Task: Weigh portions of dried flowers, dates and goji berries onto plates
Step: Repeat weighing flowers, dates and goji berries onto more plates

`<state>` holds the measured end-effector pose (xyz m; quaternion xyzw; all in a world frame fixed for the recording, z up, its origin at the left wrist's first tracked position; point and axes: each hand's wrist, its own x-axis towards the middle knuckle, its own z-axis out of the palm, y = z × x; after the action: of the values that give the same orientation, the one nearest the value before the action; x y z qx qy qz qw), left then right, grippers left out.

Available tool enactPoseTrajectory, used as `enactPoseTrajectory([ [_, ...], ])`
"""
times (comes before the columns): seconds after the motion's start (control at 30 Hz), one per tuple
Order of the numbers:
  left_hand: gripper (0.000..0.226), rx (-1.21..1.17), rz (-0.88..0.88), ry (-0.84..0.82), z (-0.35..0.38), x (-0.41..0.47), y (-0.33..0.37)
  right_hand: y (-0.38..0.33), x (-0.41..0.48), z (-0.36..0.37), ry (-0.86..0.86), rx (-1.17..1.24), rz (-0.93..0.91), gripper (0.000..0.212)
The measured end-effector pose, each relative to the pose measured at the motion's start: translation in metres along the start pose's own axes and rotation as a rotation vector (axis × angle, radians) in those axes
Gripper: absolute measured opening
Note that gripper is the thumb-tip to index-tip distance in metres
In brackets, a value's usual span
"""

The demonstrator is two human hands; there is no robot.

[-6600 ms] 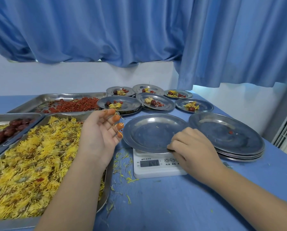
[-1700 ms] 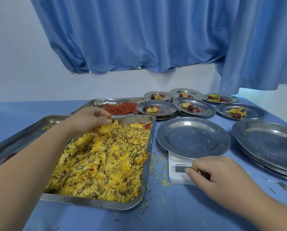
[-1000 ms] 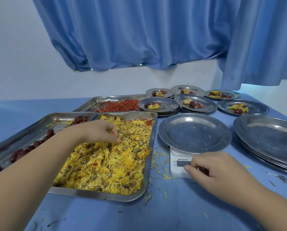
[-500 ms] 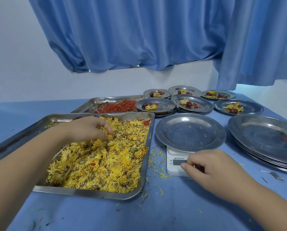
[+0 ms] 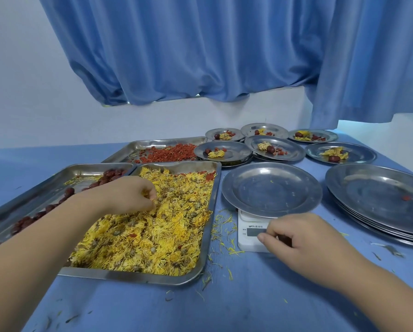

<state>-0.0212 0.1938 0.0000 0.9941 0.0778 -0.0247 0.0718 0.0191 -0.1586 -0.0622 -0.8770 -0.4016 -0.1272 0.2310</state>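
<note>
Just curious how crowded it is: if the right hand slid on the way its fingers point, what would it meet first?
The right hand points left across the front of the scale. Past it, probably loose petals, then the flower tray rim; depth is unclear.

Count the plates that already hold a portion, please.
6 plates. Far row: left, middle, right. Nearer row: left, middle, right. More may lie hidden, stacked beneath them.
</note>
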Motion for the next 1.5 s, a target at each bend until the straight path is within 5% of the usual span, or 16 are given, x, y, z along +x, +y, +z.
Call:
enactPoseTrajectory([
  [0.27, 0.009, -0.557, 0.012, 0.087, -0.015, -0.014, 0.001, -0.004, -0.001, -0.001, -0.024, 0.000, 0.012, 0.038],
  [0.5, 0.015, -0.781, 0.106, 0.087, -0.018, -0.009, 0.039, -0.006, -0.001, -0.004, -0.019, -0.012, 0.008, 0.040],
  [0.9, 0.012, -0.662, 0.322, 0.133, 0.016, 0.072, 0.179, 0.001, 0.001, -0.004, 0.008, -0.041, -0.002, 0.042],
  [1.07, 0.009, -0.502, 0.349, 0.067, 0.021, 0.088, 0.179, 0.002, 0.000, -0.004, -0.003, -0.057, -0.024, 0.042],
  [1.5, 0.005, -0.490, 0.344, 0.195, 0.027, 0.081, 0.171, 0.001, -0.001, -0.002, -0.007, -0.059, -0.032, 0.043],
])
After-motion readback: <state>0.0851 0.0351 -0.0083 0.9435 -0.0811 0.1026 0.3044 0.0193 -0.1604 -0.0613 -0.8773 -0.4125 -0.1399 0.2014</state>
